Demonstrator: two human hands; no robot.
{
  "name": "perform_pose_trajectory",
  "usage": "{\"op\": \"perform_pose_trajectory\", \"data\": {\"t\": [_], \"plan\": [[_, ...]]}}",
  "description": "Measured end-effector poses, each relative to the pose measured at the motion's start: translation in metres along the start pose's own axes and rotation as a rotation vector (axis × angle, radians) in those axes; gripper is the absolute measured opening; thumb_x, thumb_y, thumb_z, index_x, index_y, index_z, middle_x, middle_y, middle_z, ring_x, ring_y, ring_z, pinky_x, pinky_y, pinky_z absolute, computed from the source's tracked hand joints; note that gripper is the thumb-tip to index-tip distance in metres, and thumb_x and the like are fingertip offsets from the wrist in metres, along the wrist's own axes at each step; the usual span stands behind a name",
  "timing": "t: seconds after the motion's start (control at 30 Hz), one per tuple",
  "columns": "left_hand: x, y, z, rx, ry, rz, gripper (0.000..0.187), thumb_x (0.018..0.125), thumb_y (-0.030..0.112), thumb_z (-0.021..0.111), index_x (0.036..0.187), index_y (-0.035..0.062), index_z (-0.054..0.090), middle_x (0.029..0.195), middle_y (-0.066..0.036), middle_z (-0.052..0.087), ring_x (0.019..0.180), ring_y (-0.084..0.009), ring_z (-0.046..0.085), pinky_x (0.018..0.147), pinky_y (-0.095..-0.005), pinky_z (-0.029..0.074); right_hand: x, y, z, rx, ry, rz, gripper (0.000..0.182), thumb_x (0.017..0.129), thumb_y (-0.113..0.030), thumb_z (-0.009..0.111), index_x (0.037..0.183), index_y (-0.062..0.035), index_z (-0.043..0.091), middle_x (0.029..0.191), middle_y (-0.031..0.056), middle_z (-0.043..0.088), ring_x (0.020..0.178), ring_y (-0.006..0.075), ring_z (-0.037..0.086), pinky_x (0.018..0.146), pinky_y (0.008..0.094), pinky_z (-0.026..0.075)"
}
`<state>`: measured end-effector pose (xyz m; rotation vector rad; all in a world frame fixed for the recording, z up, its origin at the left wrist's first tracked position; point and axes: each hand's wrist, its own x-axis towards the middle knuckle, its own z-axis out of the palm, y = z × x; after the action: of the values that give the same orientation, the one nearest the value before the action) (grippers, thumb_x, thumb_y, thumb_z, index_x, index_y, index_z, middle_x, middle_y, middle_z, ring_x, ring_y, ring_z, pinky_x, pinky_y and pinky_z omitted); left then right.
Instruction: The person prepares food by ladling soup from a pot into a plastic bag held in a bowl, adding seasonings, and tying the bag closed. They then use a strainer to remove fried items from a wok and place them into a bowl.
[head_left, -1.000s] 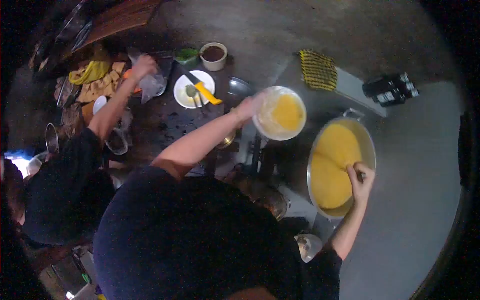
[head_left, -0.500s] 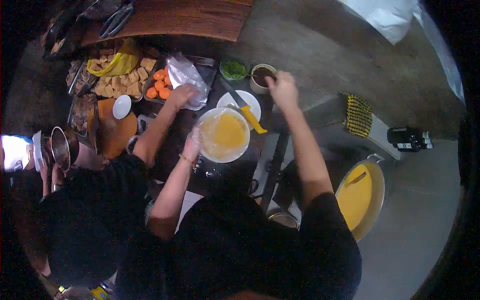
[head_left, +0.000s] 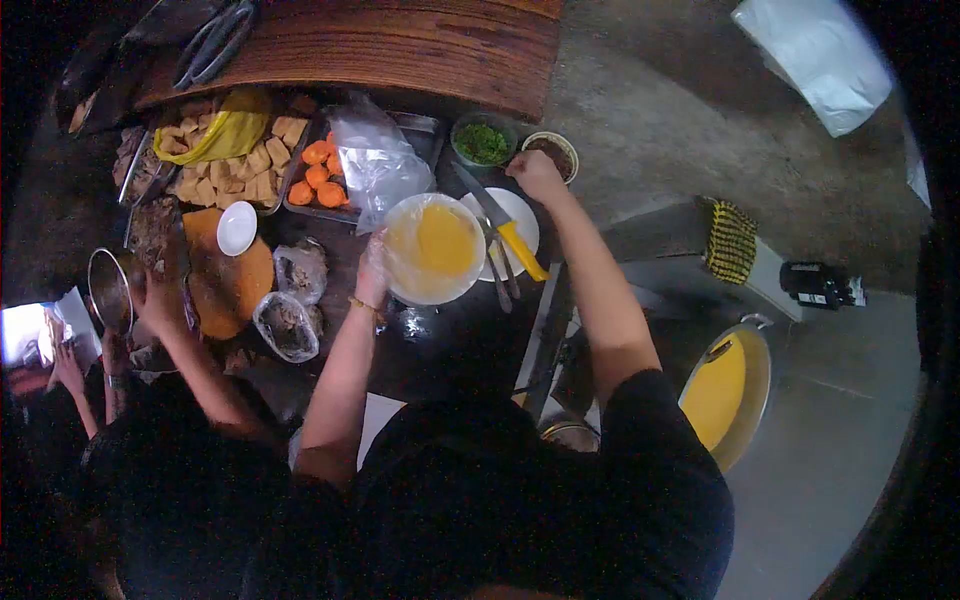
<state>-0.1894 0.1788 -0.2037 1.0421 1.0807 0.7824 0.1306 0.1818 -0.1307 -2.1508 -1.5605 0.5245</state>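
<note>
My left hand (head_left: 372, 272) grips the left rim of a white bowl (head_left: 434, 248) lined with clear plastic, with yellow soup in it. At the rim of a small tub of dark brown sauce (head_left: 552, 156), my right hand (head_left: 537, 174) has its fingers pinched together; what they hold is hidden. Just left of that hand stands a bowl of chopped green herbs (head_left: 483, 142). A white plate (head_left: 520, 222) sits right of the soup bowl, bearing a yellow-handled knife (head_left: 518, 245) and other cutlery (head_left: 500, 268).
Trays hold tofu chunks (head_left: 235, 172) and orange eggs (head_left: 318, 172) beside plastic bags (head_left: 375, 160). A co-worker's hand (head_left: 155, 300) reaches by the meat (head_left: 158, 240) at left. Two plastic-lined bowls (head_left: 290, 325) stand nearby. A large pot of yellow soup (head_left: 722, 395) is at right.
My right hand has come down and left from above the sauce tub. The co-worker's hand has left the plastic bags for the meat at left. The view has shifted slightly.
</note>
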Motion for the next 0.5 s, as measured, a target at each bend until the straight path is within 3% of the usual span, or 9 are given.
{"op": "perform_pose_trajectory", "data": {"t": [0.03,0.13,0.3,0.4,0.47,0.5], "plan": [[0.011,-0.016,-0.007,0.064,-0.058,0.033,0.047,0.089,0.036,0.038,0.121,0.0008,0.043,0.114,-0.007,0.050,0.102,-0.0150,0.047,0.088,-0.0280,0.037,0.000,0.002,-0.001,0.067,-0.022,0.051,0.015,0.072,-0.013,0.057,0.075,-0.0007,0.063,0.076,0.0178,0.062,0.074,0.0264,0.061,0.068,0.0356,0.047],[-0.004,0.054,0.021,0.106,-0.015,-0.006,0.048,0.090,0.036,0.035,0.122,0.0010,0.041,0.117,-0.008,0.047,0.106,-0.0166,0.044,0.091,-0.0283,0.034,0.000,0.017,0.006,0.188,-0.001,0.111,0.015,0.072,-0.014,0.059,0.076,-0.0003,0.063,0.073,0.0157,0.062,0.069,0.0230,0.061,0.066,0.0328,0.046],[0.027,0.044,0.027,0.132,-0.017,0.014,0.053,0.088,0.040,0.036,0.124,0.0005,0.038,0.122,-0.008,0.044,0.111,-0.0171,0.041,0.093,-0.0285,0.032,-0.014,0.027,-0.005,0.398,0.018,0.238,0.013,0.073,-0.011,0.058,0.076,0.0011,0.061,0.071,0.0106,0.062,0.065,0.0179,0.058,0.064,0.0288,0.044],[0.048,0.038,0.041,0.028,-0.019,-0.044,0.055,0.088,0.042,0.038,0.124,0.0005,0.038,0.122,-0.008,0.043,0.112,-0.0170,0.040,0.093,-0.0285,0.032,-0.035,0.020,-0.031,0.505,0.089,0.204,0.009,0.076,-0.007,0.057,0.078,0.0005,0.060,0.074,0.0075,0.062,0.068,0.0147,0.057,0.061,0.0268,0.044],[0.061,0.033,0.048,-0.080,-0.021,-0.107,0.056,0.087,0.043,0.039,0.124,0.0007,0.039,0.122,-0.008,0.044,0.111,-0.0169,0.041,0.093,-0.0286,0.032,-0.058,0.000,-0.060,0.307,0.182,0.030,0.007,0.078,-0.005,0.055,0.081,-0.0008,0.059,0.078,0.0100,0.062,0.071,0.0186,0.058,0.061,0.0280,0.045],[0.069,0.029,0.048,-0.059,-0.051,-0.120,0.056,0.087,0.043,0.039,0.124,0.0012,0.040,0.121,-0.008,0.045,0.110,-0.0167,0.042,0.093,-0.0285,0.033,-0.072,-0.011,-0.068,0.302,0.186,0.039,0.007,0.078,-0.005,0.055,0.081,-0.0008,0.059,0.078,0.0100,0.062,0.071,0.0186,0.058,0.061,0.0280,0.045]]}}
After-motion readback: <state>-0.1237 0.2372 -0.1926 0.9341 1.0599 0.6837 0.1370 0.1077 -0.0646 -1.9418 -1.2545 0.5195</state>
